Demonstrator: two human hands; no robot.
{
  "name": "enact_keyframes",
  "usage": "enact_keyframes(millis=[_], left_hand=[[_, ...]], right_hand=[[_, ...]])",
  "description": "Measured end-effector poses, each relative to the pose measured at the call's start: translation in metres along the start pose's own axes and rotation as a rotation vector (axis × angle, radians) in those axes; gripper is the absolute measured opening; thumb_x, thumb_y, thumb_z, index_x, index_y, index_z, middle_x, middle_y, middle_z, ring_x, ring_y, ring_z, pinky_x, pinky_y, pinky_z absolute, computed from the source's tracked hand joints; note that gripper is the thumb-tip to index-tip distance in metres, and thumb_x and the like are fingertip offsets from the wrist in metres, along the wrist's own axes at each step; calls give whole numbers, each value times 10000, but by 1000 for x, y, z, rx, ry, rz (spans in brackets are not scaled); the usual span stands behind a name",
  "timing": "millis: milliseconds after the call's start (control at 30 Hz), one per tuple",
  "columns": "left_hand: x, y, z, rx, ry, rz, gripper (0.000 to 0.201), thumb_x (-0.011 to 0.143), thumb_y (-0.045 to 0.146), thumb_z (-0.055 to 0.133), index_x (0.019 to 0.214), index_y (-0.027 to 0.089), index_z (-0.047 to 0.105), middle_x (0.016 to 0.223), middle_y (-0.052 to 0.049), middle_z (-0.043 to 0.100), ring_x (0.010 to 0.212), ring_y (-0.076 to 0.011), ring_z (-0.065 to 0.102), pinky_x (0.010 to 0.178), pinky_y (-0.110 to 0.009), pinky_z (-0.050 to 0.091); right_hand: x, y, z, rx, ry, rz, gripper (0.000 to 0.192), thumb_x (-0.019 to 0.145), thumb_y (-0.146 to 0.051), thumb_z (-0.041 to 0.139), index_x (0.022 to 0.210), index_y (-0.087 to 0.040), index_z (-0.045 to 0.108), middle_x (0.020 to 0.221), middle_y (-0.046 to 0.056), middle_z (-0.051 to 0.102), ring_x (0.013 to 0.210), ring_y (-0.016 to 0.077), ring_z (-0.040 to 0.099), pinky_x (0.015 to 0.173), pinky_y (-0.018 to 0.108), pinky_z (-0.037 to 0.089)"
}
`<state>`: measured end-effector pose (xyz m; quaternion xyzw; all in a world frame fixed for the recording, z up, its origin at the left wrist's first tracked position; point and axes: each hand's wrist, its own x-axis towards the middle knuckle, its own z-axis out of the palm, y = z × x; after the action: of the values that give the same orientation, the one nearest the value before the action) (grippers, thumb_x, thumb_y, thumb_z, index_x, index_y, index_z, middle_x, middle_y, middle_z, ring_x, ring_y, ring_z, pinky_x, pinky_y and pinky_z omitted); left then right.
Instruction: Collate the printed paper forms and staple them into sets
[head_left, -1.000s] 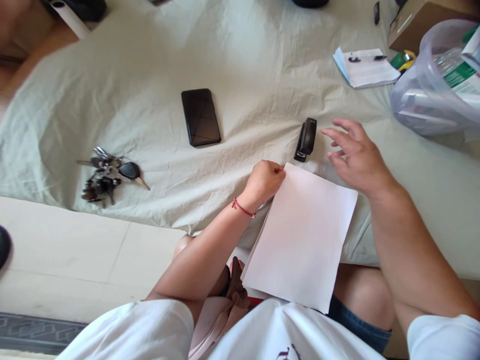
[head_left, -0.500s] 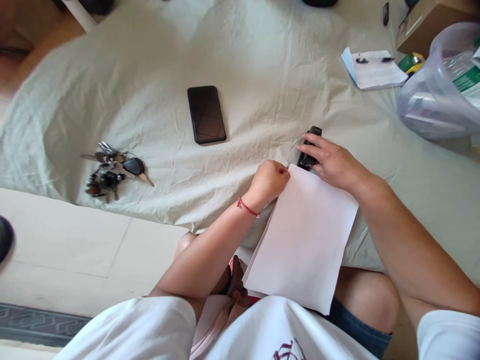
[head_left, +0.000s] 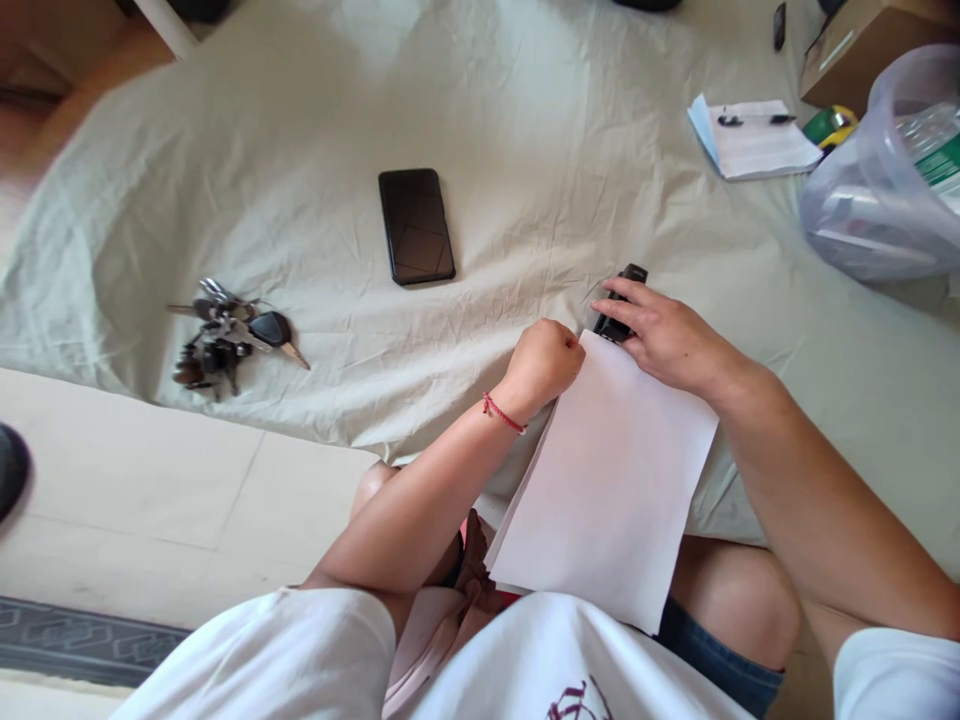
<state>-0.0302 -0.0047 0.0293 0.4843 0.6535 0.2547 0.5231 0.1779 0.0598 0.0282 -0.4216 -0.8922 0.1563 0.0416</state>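
A small stack of white paper sheets (head_left: 607,480) slants from the cloth's edge down over my lap. My left hand (head_left: 546,362), with a red cord bracelet at the wrist, is closed in a pinch on the stack's top left corner. Just beyond the top edge sits a black stapler (head_left: 636,274), its near end against the paper. My right hand (head_left: 660,325) grips the stapler from the right, fingers laid over its top and thumb low by the paper edge. That hand covers much of the stapler's middle.
On the pale green cloth (head_left: 300,200) lie a black phone (head_left: 417,226) and a bunch of keys (head_left: 232,335) to the left. At the far right stand a translucent bin (head_left: 847,215), a notepad (head_left: 765,150) with a pen, a tape measure (head_left: 829,125) and a cardboard box (head_left: 862,50).
The stapler's far end and my right hand have come slightly nearer to the paper. My left hand keeps its pinch on the corner. The whole view has shifted a little.
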Motion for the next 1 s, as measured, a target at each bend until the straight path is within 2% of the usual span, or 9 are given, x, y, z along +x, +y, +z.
enact_keyframes(millis=[133, 267, 433, 533, 600, 700, 833, 1000], left_hand=[[0, 1, 0, -14, -3, 6, 358, 801, 66, 615, 527, 241, 464, 559, 17, 402, 616, -163, 351, 653, -350, 269], [0, 0, 0, -1, -2, -2, 370, 805, 64, 599, 523, 244, 439, 560, 19, 380, 612, -161, 339, 651, -352, 271], [1, -2, 0, 11, 5, 13, 361, 788, 73, 606, 527, 247, 426, 552, 22, 379, 594, -153, 336, 643, -356, 267], [1, -2, 1, 34, 7, 31, 370, 788, 77, 617, 527, 250, 420, 545, 21, 381, 596, -156, 343, 653, -355, 279], [1, -1, 0, 54, 4, 25, 355, 804, 79, 615, 538, 247, 449, 556, 15, 410, 605, -164, 371, 668, -351, 311], [1, -1, 0, 71, 3, 18, 345, 829, 78, 610, 552, 242, 486, 576, 7, 440, 634, -179, 440, 705, -347, 372], [4, -2, 1, 78, 14, 31, 341, 835, 74, 611, 558, 238, 498, 589, 7, 451, 649, -179, 456, 715, -342, 384], [8, -6, 3, 82, 15, 35, 339, 823, 95, 618, 542, 239, 497, 565, 10, 457, 611, -169, 399, 676, -348, 325]], right_hand=[[-3, -5, -3, 20, -13, -38, 649, 933, -131, 554, 1526, -316, 744, 1731, 35, 594, 1458, 330, 694, 1208, 541, 621], [0, -8, -15, 115, -33, -66, 625, 951, -147, 525, 1504, -314, 764, 1700, 26, 629, 1502, 318, 667, 1283, 542, 556], [23, -12, -24, 145, 201, 101, 518, 1054, -296, 526, 1527, -286, 737, 1542, 88, 740, 1383, 366, 712, 1260, 615, 541], [46, -10, -14, 62, 256, 117, 535, 1117, -426, 490, 1581, -232, 674, 1606, 122, 691, 1505, 391, 612, 1331, 646, 443], [61, -6, -2, 19, 241, 124, 587, 1136, -504, 468, 1618, -210, 631, 1685, 134, 622, 1606, 408, 507, 1384, 653, 359], [76, -2, 18, 17, 204, 128, 640, 1158, -611, 380, 1631, -244, 606, 1729, 130, 572, 1683, 443, 396, 1380, 728, 313], [81, -4, 33, 44, 129, 159, 677, 1162, -650, 320, 1613, -243, 619, 1713, 155, 584, 1690, 479, 373, 1340, 831, 276], [75, -14, 33, 36, 163, 156, 701, 1162, -663, 291, 1615, -245, 626, 1694, 157, 607, 1693, 451, 379, 1357, 807, 251]])
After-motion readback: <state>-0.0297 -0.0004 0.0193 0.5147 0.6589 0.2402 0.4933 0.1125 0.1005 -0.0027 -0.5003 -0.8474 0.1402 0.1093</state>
